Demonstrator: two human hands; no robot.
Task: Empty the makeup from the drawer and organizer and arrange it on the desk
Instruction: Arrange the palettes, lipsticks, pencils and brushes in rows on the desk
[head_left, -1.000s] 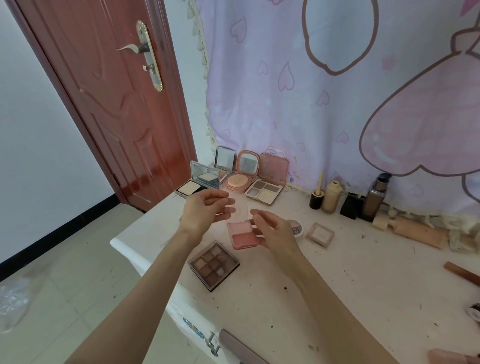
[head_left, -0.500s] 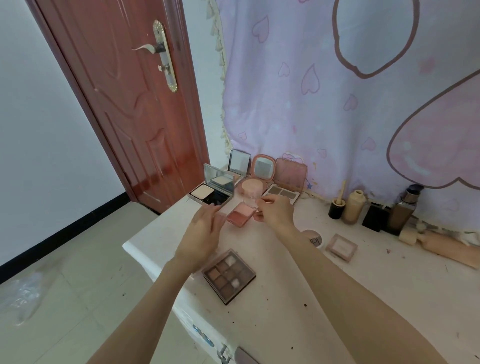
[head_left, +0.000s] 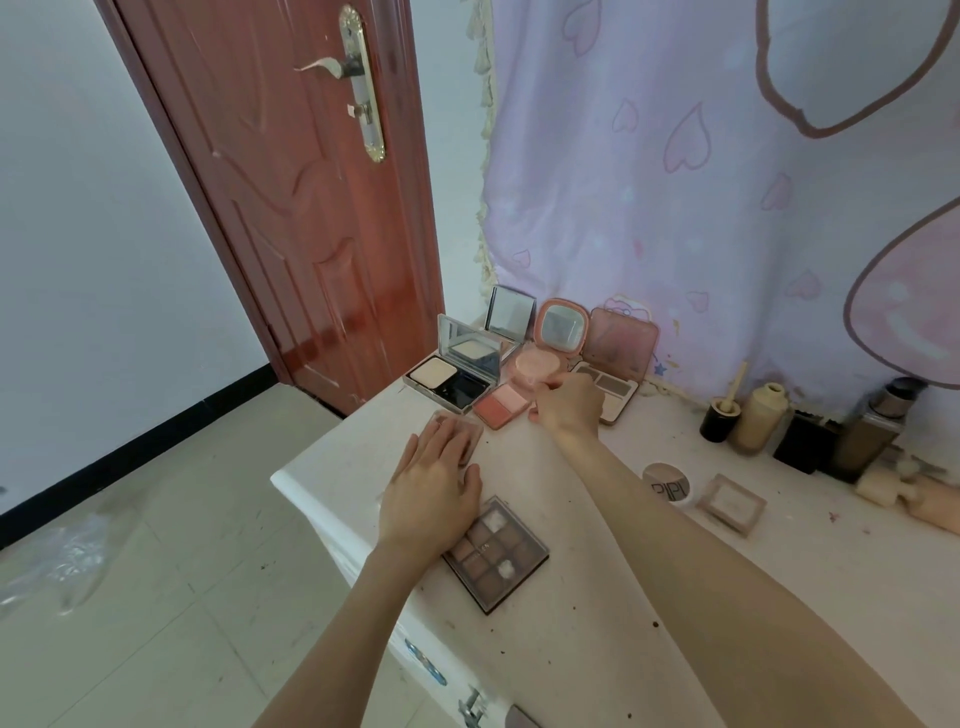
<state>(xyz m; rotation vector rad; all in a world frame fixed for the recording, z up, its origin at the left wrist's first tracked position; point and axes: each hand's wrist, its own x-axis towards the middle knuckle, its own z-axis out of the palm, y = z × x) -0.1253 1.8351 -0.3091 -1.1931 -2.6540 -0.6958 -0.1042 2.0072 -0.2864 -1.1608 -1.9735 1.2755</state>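
- While resting on the white desk (head_left: 597, 613), the left hand (head_left: 434, 488) is lying flat, fingers straight, pressing a clear lid (head_left: 460, 427).
- The right hand (head_left: 569, 405) is sitting beside the pink blush palette (head_left: 501, 404), fingers curled; whether it is gripping anything, I cannot tell.

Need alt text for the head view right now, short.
A person's left hand lies flat on a clear lid on the white desk, while the right hand touches a pink blush palette. Open compacts line the back; a brown eyeshadow palette lies nearer.

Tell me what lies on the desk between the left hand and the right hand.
In the head view, the two-tone pink blush palette lies between the left hand and the right hand, beside the right hand's fingers.
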